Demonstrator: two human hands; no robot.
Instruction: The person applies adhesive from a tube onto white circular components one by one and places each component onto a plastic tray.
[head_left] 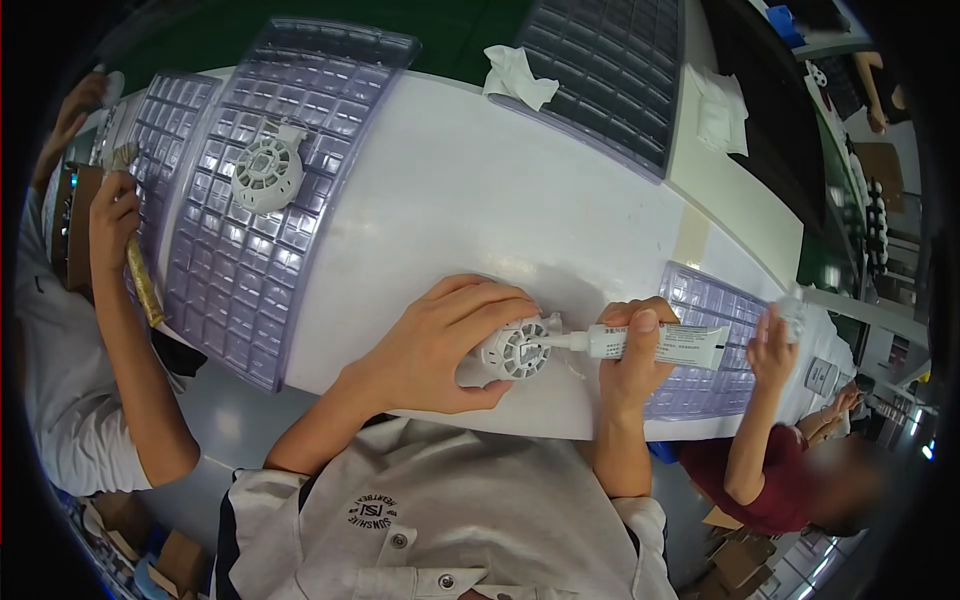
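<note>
Close to my body, my left hand (455,335) curls around a white round slotted plastic part (517,352), its thumb and fingers at the rim. My right hand (633,350) grips a white glue tube (690,346) with printed text. The tube lies roughly level, and its narrow nozzle (562,341) points left, the tip at the middle of the part. Whether any glue is coming out is too small to tell. A similar white round part (268,175) rests on a clear plastic tray (262,240) to the left.
A dark gridded tray (600,75) with a crumpled tissue (518,78) lies at the back. Another clear tray (700,395) sits right of my right hand. Co-workers' arms reach in at the left (115,225) and right (768,360). A white cloth (718,110) lies farther back.
</note>
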